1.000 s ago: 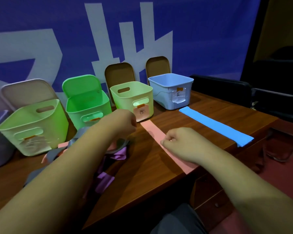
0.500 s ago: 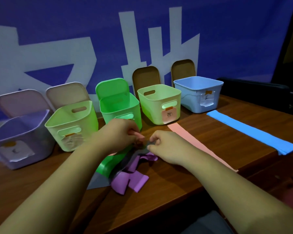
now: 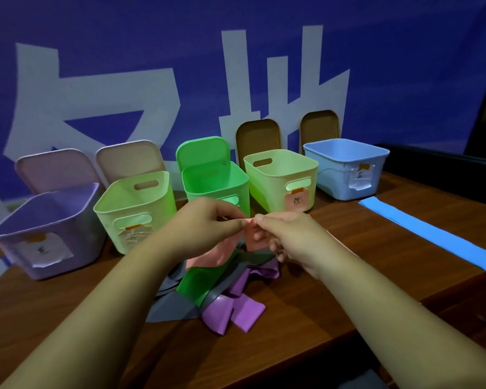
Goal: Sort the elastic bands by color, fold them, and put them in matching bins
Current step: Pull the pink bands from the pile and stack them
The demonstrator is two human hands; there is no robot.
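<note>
Pink band [image 3: 254,238] is the active item, held up just in front of the bright green bin [image 3: 213,178]
- left hand [image 3: 208,223]: thumb and forefinger pinch the band's top edge
- right hand [image 3: 289,237]: pinches the same edge right beside the left, other fingers curled under
- the rest of the band trails down into the pile [image 3: 208,293], which sits nearer the camera than that bin

Progress, my read: early, sorting only
- blue band [image 3: 432,234] lies flat and unfolded, far right of the bright green bin and not in the blue bin [image 3: 331,175]
- pile holds a green band [image 3: 199,279], a grey band [image 3: 174,307] and a purple band [image 3: 236,313], overlapping and tangled
- no band shows inside any bin, though most bin floors are hidden from this angle
- nothing looks folded yet

Left to do:
- pull the pink band free, fold it, drop it in the pink-labelled bin [image 3: 270,186], immediately right of the bright green bin
- green goes to the bright green bin itself
- purple goes to the purple bin [image 3: 14,254], two bins to its left
- grey probably goes to the pale green bin [image 3: 110,228], immediately left, but its label is unreadable
- fold and bin the blue

All bins open, lids propped behind them on the table [image 3: 334,290]
</note>
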